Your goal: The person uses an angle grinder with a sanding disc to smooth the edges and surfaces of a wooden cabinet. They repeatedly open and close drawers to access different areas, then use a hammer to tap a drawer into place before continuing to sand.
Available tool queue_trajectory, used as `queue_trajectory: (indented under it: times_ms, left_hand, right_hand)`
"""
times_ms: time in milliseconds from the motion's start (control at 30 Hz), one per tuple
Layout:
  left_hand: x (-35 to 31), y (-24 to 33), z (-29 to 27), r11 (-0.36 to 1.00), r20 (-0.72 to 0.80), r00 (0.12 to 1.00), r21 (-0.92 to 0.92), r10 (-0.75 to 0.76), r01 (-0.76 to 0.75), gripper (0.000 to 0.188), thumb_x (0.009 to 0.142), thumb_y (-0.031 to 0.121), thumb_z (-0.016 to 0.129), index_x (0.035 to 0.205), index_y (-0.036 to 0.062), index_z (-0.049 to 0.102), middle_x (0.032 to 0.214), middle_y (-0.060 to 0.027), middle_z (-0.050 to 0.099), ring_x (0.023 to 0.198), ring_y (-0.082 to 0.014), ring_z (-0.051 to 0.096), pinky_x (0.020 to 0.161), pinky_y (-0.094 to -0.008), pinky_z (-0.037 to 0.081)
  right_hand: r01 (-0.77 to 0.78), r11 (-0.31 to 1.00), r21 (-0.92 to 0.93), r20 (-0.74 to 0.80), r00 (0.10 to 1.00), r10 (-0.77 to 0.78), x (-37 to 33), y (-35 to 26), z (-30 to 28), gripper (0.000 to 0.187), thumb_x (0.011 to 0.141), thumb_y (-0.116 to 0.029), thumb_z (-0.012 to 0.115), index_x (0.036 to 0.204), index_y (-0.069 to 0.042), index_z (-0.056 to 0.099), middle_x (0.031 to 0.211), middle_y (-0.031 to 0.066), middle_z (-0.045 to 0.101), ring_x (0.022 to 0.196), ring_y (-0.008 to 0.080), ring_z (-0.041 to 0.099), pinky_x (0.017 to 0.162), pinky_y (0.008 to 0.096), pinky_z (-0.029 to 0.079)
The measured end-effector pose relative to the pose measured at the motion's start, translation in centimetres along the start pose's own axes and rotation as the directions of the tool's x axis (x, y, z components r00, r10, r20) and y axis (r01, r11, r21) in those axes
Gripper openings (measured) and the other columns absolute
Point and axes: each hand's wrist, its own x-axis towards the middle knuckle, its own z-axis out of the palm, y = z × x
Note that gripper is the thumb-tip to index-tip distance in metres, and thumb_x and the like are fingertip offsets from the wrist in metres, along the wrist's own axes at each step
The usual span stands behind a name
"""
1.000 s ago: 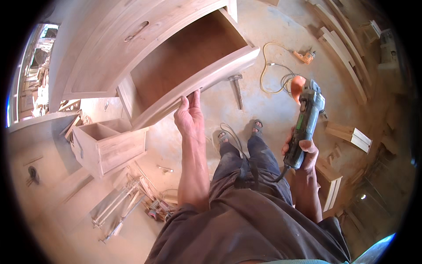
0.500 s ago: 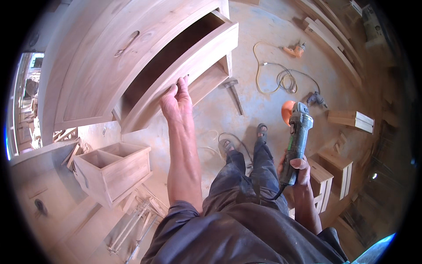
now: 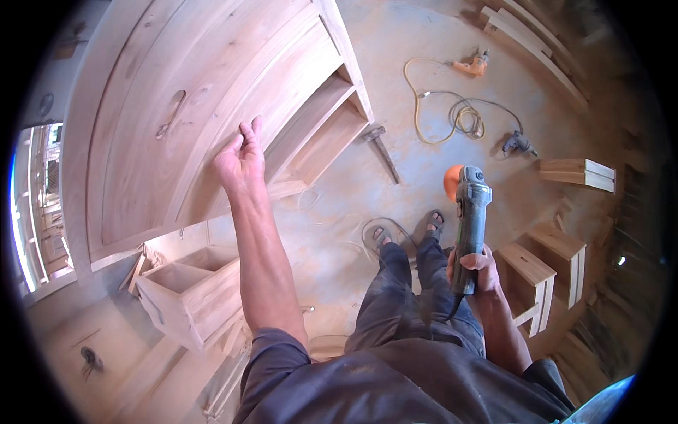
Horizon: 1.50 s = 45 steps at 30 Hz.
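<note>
My left hand (image 3: 241,155) is at the pale wooden front of a drawer (image 3: 282,81) in a large unfinished wooden cabinet (image 3: 152,173). Its fingers are bent together against the drawer front; whether their tips sit in a pull slot is hidden. The drawer front now lies nearly level with the cabinet face. Above it, another panel has a long oval slot (image 3: 171,113). My right hand (image 3: 484,272) is closed round the body of an angle grinder (image 3: 472,219), held upright with its head away from me. An orange disc (image 3: 453,182) shows at the grinder's head.
A hammer (image 3: 382,155) lies on the dusty floor beside the cabinet. Beyond are an orange drill (image 3: 472,65), a dark drill (image 3: 519,144) and coiled cords (image 3: 466,120). Wooden drawers (image 3: 526,272) stand at right; a divided wooden box (image 3: 187,290) stands at left.
The drawer has gone from partly pulled out to pushed in, my left hand moving left with it. My view has shifted slightly; the grinder stays in my right hand.
</note>
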Motion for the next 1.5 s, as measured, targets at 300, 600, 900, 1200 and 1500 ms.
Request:
queue_trajectory:
  times_ms: [300, 600, 900, 1200, 1500]
  left_hand:
    - [-5.2, -2.7, -13.6, 0.636, 0.290, 0.947, 0.707, 0.139, -0.310, 0.015, 0.098, 0.002, 0.058, 0.111, -0.0029, 0.063, 0.119, -0.0158, 0.065, 0.125, -0.0359, 0.059, 0.117, -0.0512, 0.044]
    - [-25.0, -10.3, -48.0, -0.770, -0.384, 0.881, 0.636, -0.275, 0.037, 0.065, 0.090, 0.034, 0.067, 0.143, 0.0017, 0.053, 0.141, -0.0332, 0.054, 0.132, -0.0455, 0.053, 0.111, -0.0506, 0.043]
    - [-21.8, -12.8, -53.2, -0.941, -0.503, 0.864, 0.286, 0.016, 0.184, 0.071, 0.093, 0.018, 0.055, 0.156, 0.0022, 0.028, 0.133, -0.0326, 0.055, 0.118, -0.0507, 0.060, 0.100, -0.0580, 0.048]
    - [-19.3, -11.8, -51.4, -0.962, -0.364, 0.931, 0.247, 0.018, 0.115, 0.057, 0.098, 0.014, 0.048, 0.151, 0.0010, 0.034, 0.122, -0.0289, 0.058, 0.113, -0.0461, 0.062, 0.095, -0.0534, 0.051]
    - [-17.0, -12.1, -49.7, -0.971, -0.367, 0.930, 0.224, -0.003, 0.085, 0.064, 0.097, 0.028, 0.059, 0.150, 0.0020, 0.034, 0.127, -0.0289, 0.056, 0.118, -0.0466, 0.059, 0.098, -0.0531, 0.050]
  right_hand:
    - [0.041, 0.999, -0.029, 0.035, 0.999, -0.040, 10.5, 1.4, -5.0, 0.059, 0.065, -0.015, 0.075, 0.118, 0.006, 0.057, 0.092, 0.0130, 0.064, 0.069, 0.0238, 0.067, 0.063, 0.0365, 0.057]
    - [0.074, 0.941, -0.329, -0.057, 0.994, -0.098, 27.1, 9.7, -15.9, 0.038, 0.073, -0.014, 0.072, 0.105, 0.001, 0.059, 0.082, 0.0055, 0.061, 0.066, 0.0155, 0.061, 0.059, 0.0301, 0.051]
    - [-0.078, 0.412, -0.908, -0.290, 0.826, -0.483, 49.3, 26.3, -34.8, 0.093, 0.073, -0.022, 0.065, 0.160, -0.017, 0.032, 0.123, 0.0256, 0.068, 0.111, 0.0485, 0.066, 0.095, 0.0541, 0.050]
    - [-0.485, -0.068, -0.872, -0.392, 0.773, -0.499, 52.4, 30.0, -41.1, 0.083, 0.096, -0.019, 0.051, 0.166, -0.032, 0.010, 0.116, 0.0237, 0.063, 0.105, 0.0391, 0.067, 0.087, 0.0509, 0.056]
    - [-0.403, -0.425, -0.811, -0.046, 0.767, -0.640, 54.9, 39.2, -52.2, 0.078, 0.099, -0.017, 0.054, 0.166, -0.020, 0.013, 0.115, 0.0172, 0.062, 0.102, 0.0323, 0.068, 0.083, 0.0465, 0.057]
